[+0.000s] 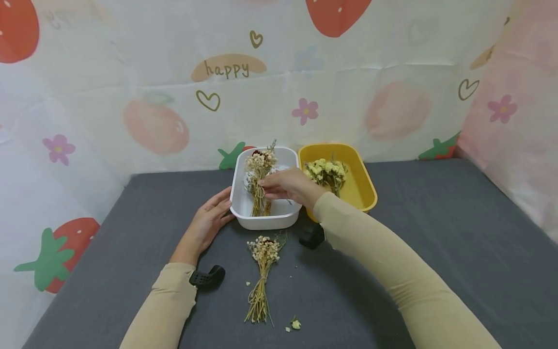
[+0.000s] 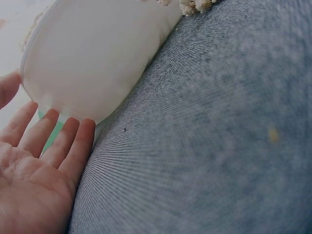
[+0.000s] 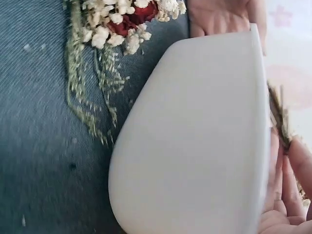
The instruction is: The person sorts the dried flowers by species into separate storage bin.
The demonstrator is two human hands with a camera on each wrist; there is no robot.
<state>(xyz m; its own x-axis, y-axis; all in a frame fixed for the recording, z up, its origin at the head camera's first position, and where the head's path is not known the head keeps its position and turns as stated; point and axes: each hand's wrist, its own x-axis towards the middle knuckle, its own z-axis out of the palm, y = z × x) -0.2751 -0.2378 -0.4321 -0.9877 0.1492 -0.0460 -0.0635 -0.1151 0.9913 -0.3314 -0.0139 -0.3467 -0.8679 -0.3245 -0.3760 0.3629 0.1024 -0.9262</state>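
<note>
My right hand [image 1: 287,185] pinches the stems of a dried flower bouquet [image 1: 260,165] inside the white plastic tub [image 1: 266,223]. In the right wrist view its stems [image 3: 280,117] show between thumb and fingers beyond the tub wall. With fingers nearly straight, my left hand [image 1: 208,220] touches the tub's left side; the left wrist view shows those fingertips [image 2: 87,127] against the white wall. A second dried bouquet [image 1: 261,276], with cream blossoms and dark red blooms [image 3: 131,19], lies on the grey cloth in front of the tub, stems towards me.
A yellow tub [image 1: 368,196] stands right beside the white one and holds pale yellow dried flowers [image 1: 327,169]. A small fallen flower head [image 1: 295,323] and several petal bits lie on the grey cloth [image 1: 418,232]. A printed curtain [image 1: 279,111] hangs behind the table.
</note>
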